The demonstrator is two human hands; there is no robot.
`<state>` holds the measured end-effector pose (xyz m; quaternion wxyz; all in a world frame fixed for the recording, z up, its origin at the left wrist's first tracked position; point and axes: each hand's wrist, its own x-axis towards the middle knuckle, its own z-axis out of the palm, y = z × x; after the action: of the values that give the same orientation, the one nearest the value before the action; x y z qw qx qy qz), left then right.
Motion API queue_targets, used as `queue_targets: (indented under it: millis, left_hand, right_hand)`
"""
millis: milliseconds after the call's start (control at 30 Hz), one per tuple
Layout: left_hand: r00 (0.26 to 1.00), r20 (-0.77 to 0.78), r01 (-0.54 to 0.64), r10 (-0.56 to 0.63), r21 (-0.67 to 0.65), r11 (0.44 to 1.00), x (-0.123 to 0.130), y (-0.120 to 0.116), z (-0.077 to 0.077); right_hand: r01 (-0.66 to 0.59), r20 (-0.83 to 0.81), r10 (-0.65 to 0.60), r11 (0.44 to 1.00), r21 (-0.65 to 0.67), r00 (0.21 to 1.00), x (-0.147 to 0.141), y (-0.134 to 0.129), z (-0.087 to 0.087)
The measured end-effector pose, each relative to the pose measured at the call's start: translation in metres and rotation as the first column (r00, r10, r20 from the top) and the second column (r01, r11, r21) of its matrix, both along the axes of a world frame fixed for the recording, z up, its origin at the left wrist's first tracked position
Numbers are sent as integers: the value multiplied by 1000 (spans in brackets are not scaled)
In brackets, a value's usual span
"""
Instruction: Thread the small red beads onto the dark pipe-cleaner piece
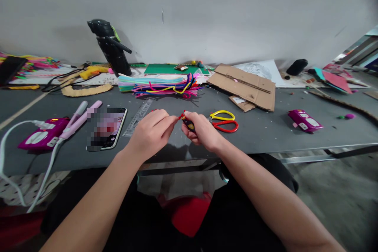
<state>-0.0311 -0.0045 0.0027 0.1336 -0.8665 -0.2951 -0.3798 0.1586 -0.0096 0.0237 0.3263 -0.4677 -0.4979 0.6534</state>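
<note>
Close together above the front of the grey table, both my hands are closed. My left hand (152, 132) pinches the end of a short red fuzzy strip (180, 117), which looks like a pipe cleaner. My right hand (202, 129) wraps round a small black tool with yellow markings (189, 124); its exact kind is partly hidden by the fingers. The red strip spans the small gap from my left fingertips to my right thumb. Just beyond my right hand lie scissors (226, 126) with one yellow and one red handle, their blades mostly hidden. A clear ruler (138, 118) rests left of my left hand.
Behind my hands lies a bundle of coloured pipe cleaners (159, 86), beside cardboard pieces (245, 86). A black flask (110, 49) stands at the back. A phone (110, 128), corded pink iron (78, 122) and purple packet (44, 134) are left; another purple packet (305, 121) lies right.
</note>
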Motion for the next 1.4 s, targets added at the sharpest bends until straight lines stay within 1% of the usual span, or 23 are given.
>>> queue_targets:
  millis: [300,700,900,1267,1400]
  left_hand:
    - [1000,-5,-5,5,-43,999,0,0,-1]
    - [1000,-2,-12,12,-43,999,0,0,-2]
    - [1000,-1,-20,20,-45,999,1,0,-1]
    - [1000,1,-22,22,-34,999,0,0,-1]
    - [1000,-1,-18,18,-45,999,0,1,-2]
  right_hand:
    - [-1,-17,1,1000,-4,1000,0,-1,1]
    - [38,-17,-38,999,-4,999,-2,-1,1]
    - [24,12,-25,999,27,1000,-1,-2,-1]
    - [28,-15,-28,999,19,1000,-2,-1,0]
    - [33,16,-33,999,17,999,-2,-1,-1]
